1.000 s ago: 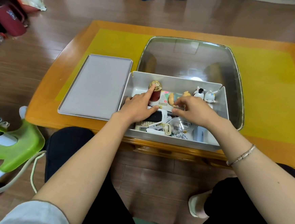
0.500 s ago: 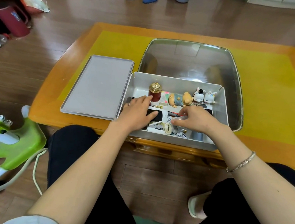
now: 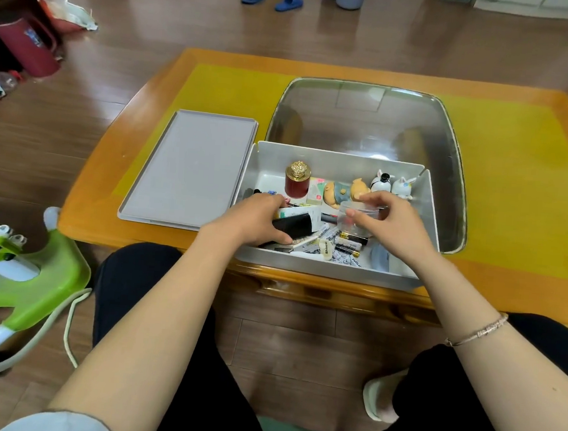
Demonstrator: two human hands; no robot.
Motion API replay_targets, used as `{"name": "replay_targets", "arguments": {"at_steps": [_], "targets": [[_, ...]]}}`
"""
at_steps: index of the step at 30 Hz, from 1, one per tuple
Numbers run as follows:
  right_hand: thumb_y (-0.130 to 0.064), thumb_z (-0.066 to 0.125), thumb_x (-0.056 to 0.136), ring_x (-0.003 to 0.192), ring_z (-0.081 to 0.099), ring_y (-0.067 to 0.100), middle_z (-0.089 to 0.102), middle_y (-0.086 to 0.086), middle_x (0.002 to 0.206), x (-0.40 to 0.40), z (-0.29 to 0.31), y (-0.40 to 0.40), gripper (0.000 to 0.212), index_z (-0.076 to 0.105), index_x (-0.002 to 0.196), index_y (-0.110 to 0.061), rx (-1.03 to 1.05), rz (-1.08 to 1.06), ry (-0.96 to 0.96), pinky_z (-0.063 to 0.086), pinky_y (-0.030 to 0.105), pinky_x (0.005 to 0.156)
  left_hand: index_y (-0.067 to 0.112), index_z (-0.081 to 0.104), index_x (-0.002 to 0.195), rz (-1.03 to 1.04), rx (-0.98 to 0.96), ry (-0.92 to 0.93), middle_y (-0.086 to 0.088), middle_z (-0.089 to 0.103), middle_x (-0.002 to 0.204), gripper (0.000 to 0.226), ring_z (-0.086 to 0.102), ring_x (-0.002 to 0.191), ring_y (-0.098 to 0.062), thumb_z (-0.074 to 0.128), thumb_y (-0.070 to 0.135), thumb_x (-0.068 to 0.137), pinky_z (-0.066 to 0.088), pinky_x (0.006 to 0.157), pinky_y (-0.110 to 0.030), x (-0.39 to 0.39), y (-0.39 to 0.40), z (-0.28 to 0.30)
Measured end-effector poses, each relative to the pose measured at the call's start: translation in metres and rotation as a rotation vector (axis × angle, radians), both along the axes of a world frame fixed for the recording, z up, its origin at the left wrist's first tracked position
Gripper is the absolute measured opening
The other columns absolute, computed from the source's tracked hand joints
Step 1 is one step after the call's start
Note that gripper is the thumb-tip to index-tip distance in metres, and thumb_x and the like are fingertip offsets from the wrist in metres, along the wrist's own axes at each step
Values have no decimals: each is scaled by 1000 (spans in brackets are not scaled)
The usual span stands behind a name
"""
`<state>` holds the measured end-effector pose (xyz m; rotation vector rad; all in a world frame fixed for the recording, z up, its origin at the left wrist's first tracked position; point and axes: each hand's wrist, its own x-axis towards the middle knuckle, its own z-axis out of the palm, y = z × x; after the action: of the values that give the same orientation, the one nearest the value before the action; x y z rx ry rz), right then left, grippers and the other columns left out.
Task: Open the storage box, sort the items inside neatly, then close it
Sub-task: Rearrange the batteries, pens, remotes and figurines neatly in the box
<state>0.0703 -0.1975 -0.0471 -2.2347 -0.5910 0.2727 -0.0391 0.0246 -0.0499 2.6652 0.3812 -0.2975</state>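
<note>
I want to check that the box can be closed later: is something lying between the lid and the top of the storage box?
Both hands do. The left hand and right hand are inside the storage box. The lid lies flat on the table beside it, with nothing on it.

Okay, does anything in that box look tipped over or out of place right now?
Yes. The bear figure lies on its side at the back of the box, while the two rabbit figures and the red jar beside it stand upright. Batteries lie loose among jumbled items at the front.
</note>
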Motion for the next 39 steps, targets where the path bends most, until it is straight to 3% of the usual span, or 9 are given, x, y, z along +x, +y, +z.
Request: {"name": "replay_targets", "arguments": {"at_steps": [6, 9, 13, 19, 24, 27, 31, 35, 39], "targets": [[-39, 72, 79, 81, 54, 1, 58, -9, 105, 6, 13, -10, 42, 61, 115, -19, 95, -94, -90, 41, 12, 67, 21, 51, 123, 6, 142, -168, -2, 54, 121, 53, 52, 110, -23, 76, 35, 78, 39, 76, -31, 3, -5, 17], [-34, 74, 78, 92, 52, 6, 56, -7, 111, 10, 16, -16, 45, 58, 117, -21, 133, -193, -191, 40, 19, 76, 22, 51, 120, -63, 46, -306, 0, 53, 123, 50, 48, 112, -22, 77, 27, 77, 42, 82, -35, 16, -27, 25], [-27, 75, 74, 104, 52, 15, 56, -1, 115, 15, 19, -28, 48, 57, 118, -18, 173, -294, -276, 42, 25, 90, 19, 47, 128, -212, 39, -238, -5, 52, 128, 55, 45, 118, -25, 74, 27, 80, 44, 91, -40, 38, -68, 15], [-27, 72, 77, 101, 50, 8, 53, -2, 110, 19, 15, -43, 41, 61, 115, -16, 186, -310, -331, 38, 17, 85, 9, 49, 128, -307, -33, -185, -12, 53, 126, 51, 51, 114, -30, 70, 29, 85, 43, 89, -38, 64, -107, -2], [-25, 70, 81, 109, 52, 12, 55, 0, 116, 14, 10, -42, 35, 62, 114, -16, 208, -280, -305, 44, 27, 93, 15, 49, 134, -317, -67, -218, -8, 53, 131, 50, 46, 122, -27, 64, 34, 90, 40, 97, -42, 67, -117, -2], [-26, 72, 80, 104, 53, 11, 52, -6, 114, 10, 9, -39, 36, 60, 114, -19, 231, -247, -295, 46, 24, 88, 20, 46, 137, -274, -98, -262, -4, 47, 140, 52, 39, 129, -24, 60, 38, 91, 34, 106, -44, 56, -106, 5], [-24, 75, 77, 96, 48, 0, 47, -13, 110, 5, 9, -34, 41, 59, 114, -22, 235, -196, -288, 39, 1, 77, 20, 48, 135, -136, -114, -312, -3, 47, 140, 43, 39, 130, -22, 56, 31, 94, 35, 107, -40, 30, -73, 13], [-27, 76, 76, 97, 51, 3, 49, -13, 109, -1, 6, -24, 46, 57, 117, -23, 221, -140, -246, 40, 3, 73, 17, 44, 137, 60, 20, -240, -6, 44, 140, 47, 37, 129, -27, 56, 32, 94, 37, 106, -44, 1, -36, 11], [-24, 76, 76, 104, 52, 3, 55, -11, 119, -5, -2, -8, 53, 55, 125, -22, 238, -92, -146, 43, 6, 78, 14, 30, 144, 181, 76, -13, -14, 26, 153, 58, 26, 137, -36, 53, 34, 95, 31, 108, -47, -21, -29, -2]]}}
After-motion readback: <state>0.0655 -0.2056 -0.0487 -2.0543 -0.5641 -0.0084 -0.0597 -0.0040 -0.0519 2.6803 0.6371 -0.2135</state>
